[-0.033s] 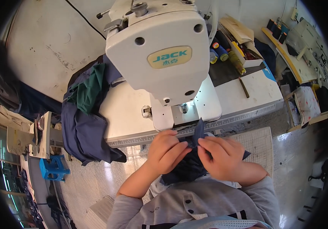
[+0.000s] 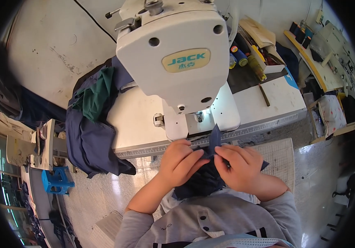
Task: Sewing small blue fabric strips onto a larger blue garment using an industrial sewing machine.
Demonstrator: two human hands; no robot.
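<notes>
"Pale, scuffed walls (image 2: 33, 25) and a shiny floor (image 2: 107, 190) surround the work. What's being handled?"

"Crumpled dark navy fabric (image 2: 198, 182), just short of the long white sewing table (image 2: 132, 120), its narrow pointed end (image 2: 215, 138) standing up toward the bulky white sewing machine (image 2: 140, 66)."

"And the fingers?"

"Closed on both sides. The bare left hand (image 2: 180, 163) pinches the fabric between thumb and forefinger; the bare right hand (image 2: 241, 167) does likewise just beside it, its other fingers curled in."

"How would you do this well?"

"I'd judge small, even pinches best, thumbs level, layers smoothed so nothing slips or puckers. Whether the edges line up, I cannot tell; the fingertips cover them."

"Any writing about?"

"Along the table's front runs a grey ruler strip (image 2: 264, 124), its figures too small to read. Above, the machine carries a rounded cream badge (image 2: 185, 60) with two lines of blue-green lettering. Farther left, a dark blue garment (image 2: 88, 142) under a crumpled green cloth (image 2: 97, 99) shows no label."
</notes>
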